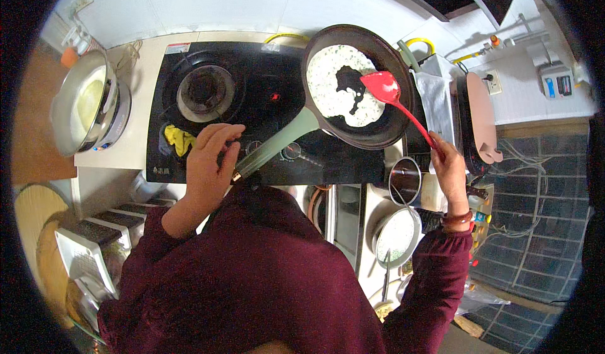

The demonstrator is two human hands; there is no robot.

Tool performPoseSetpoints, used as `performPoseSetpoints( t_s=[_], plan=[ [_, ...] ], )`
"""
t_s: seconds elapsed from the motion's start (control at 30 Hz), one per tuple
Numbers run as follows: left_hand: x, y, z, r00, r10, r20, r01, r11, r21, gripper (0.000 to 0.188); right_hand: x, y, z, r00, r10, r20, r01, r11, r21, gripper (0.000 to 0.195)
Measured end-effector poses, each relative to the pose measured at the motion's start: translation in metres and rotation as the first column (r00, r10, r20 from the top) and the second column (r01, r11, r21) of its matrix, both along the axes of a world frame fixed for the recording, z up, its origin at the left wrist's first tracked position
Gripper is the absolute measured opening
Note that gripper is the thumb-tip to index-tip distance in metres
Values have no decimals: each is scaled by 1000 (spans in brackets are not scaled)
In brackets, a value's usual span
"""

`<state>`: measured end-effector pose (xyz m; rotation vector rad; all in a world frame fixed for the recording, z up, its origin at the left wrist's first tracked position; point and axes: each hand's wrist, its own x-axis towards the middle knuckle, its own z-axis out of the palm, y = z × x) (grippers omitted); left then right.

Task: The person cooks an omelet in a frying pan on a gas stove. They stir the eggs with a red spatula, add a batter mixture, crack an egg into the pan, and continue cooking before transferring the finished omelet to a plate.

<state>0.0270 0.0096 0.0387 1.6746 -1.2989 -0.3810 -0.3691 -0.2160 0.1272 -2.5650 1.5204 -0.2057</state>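
A dark frying pan (401, 132) with a pale green handle stands on the right part of the black gas hob (264, 80). White batter (331, 80) flecked with green lies in it, with an uneven dark gap near its middle. My right hand (446, 162) is closed round the handle of a red spatula (382, 87), whose blade is over the batter's right side and bears a white smear. My left hand (212, 158) is raised near the end of the pan handle (279, 141), fingers loosely curled, holding nothing. A yellow cloth (179, 140) lies just left of it.
At the left stands a steel pan (106, 103) with yellowish content. The second burner (206, 92) has no pot on it. Right of my body are a bowl (416, 240) of green-flecked white mixture with a utensil in it, and a strainer (405, 181). A pink-lidded appliance (477, 118) stands far right.
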Motion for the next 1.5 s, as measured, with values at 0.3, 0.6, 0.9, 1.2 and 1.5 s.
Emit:
performPoseSetpoints(
  t_s=[0.3,0.6,0.9,1.2,1.5],
  plan=[
    [-20,15,-13,992,126,-3,-125,987,103,35,26,-83,-31,946,234,226,-279,941,194,28],
    [-55,6,-18,968,241,74,-248,963,103,39,44,-139,-51,888,440,135,-460,846,269,32],
    [-70,0,-13,932,330,152,-347,933,100,38,-5,-157,-9,898,417,-140,-396,905,156,32],
    [-73,-4,-12,926,345,157,-361,928,89,36,22,-168,-32,887,453,94,-462,874,147,31],
    [-73,-5,-11,919,351,180,-370,925,88,33,11,-150,-54,923,382,-48,-380,924,42,29]
  ],
)
